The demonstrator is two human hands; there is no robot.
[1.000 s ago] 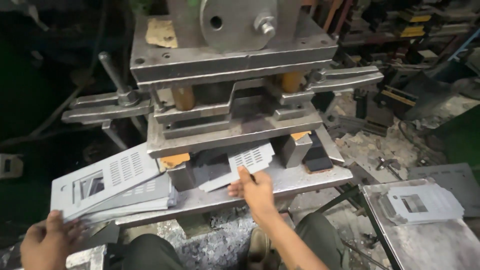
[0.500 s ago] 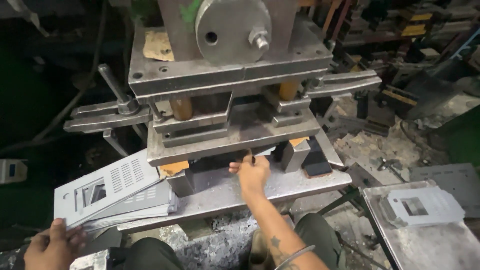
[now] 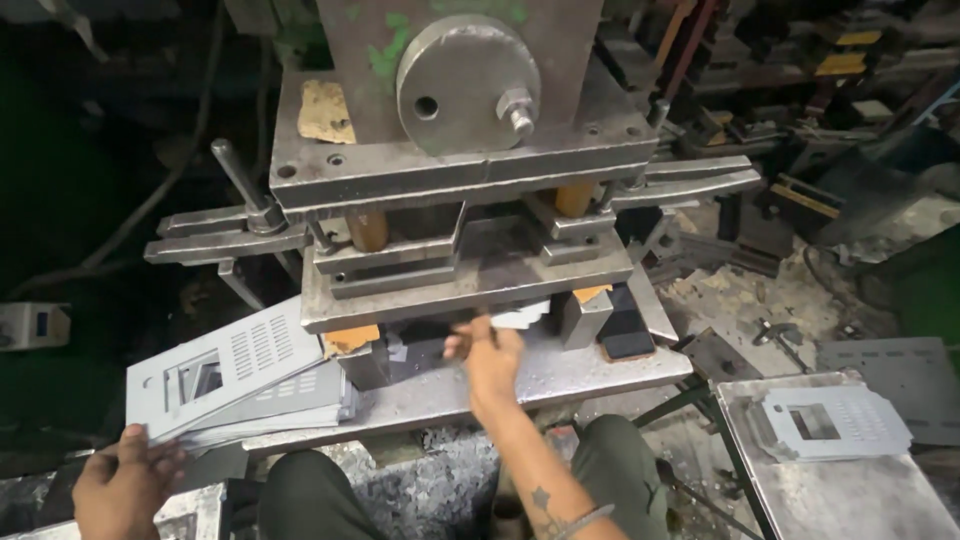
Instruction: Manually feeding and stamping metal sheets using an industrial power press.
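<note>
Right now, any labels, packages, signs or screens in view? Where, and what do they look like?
Tan patch: stuck on the press's upper plate, left of the round disc; ragged rectangle, worn.
Pale box: far left edge, small rectangular unit with a dark window; too blurred to tell if it is a screen.
No packages or signs.

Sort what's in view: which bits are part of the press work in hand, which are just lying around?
In the work: right hand at the sheet piece in the press die; left hand at the stack of grey louvred panels.

Lying about: punched panel on the side table, small grey box, scrap.
</note>
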